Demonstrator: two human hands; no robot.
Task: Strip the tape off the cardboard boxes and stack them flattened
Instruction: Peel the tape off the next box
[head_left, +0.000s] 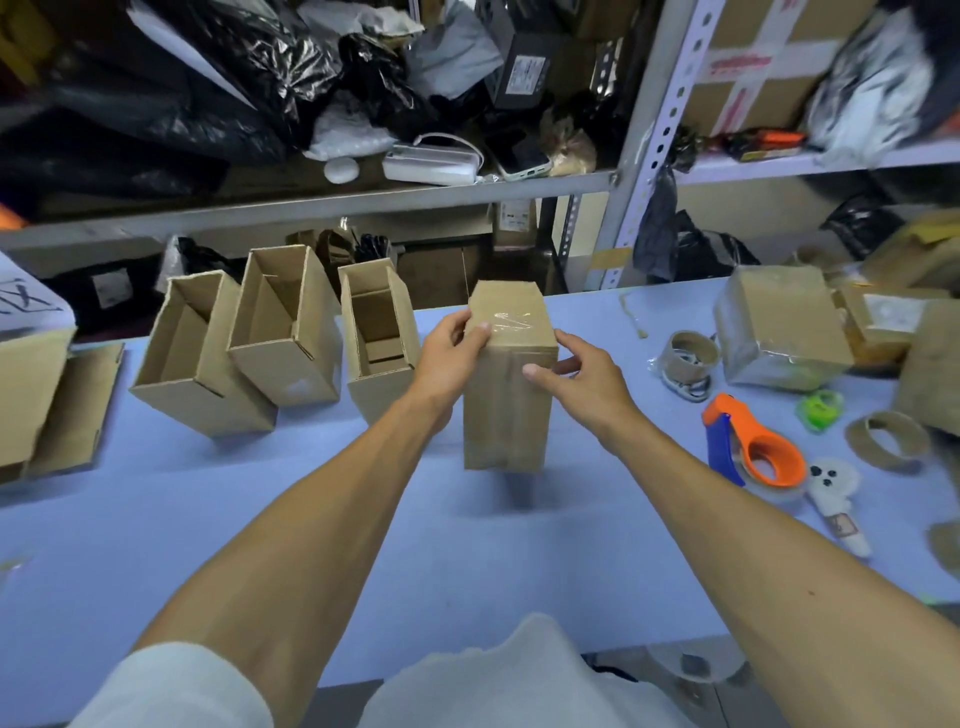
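Note:
A tall closed cardboard box stands upright at the middle of the blue table, with clear tape across its top. My left hand grips the box's upper left edge, its thumb lying on the taped top. My right hand holds the upper right side, thumb on the front face. Three open boxes stand to the left: one, a second and a third.
A flattened carton lies at the far left. To the right sit a tape-wrapped box, an orange tape dispenser, empty tape cores and a small white cutter. Metal shelving crammed with bags rises behind.

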